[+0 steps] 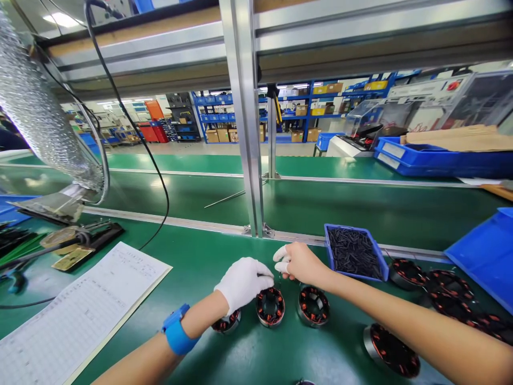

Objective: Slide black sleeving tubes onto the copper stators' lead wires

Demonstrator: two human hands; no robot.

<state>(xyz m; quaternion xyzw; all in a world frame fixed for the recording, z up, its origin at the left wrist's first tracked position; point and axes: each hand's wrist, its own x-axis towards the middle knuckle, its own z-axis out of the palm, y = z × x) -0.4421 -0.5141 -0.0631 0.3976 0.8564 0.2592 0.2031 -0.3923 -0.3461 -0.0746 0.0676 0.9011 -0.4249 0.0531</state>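
My left hand (245, 284), in a white glove with a blue wristband, has its thumb and fingers drawn together at the top edge of a motor stator (262, 311) with copper windings. What sits between the fingertips is too small to make out. Just to the right, my right hand (300, 263) has white finger cots and curled fingers in a pinch; its contents are hidden too. A second stator (313, 319) lies below the right hand. Another stator (226, 324) is partly covered by my left hand and wrist.
A blue bin (355, 251) of short black tubes stands behind my right forearm. More stators (451, 286) cluster at the right, near a large blue bin (487, 256). A written sheet (92, 310) and tools lie left. A metal post (246, 128) rises ahead.
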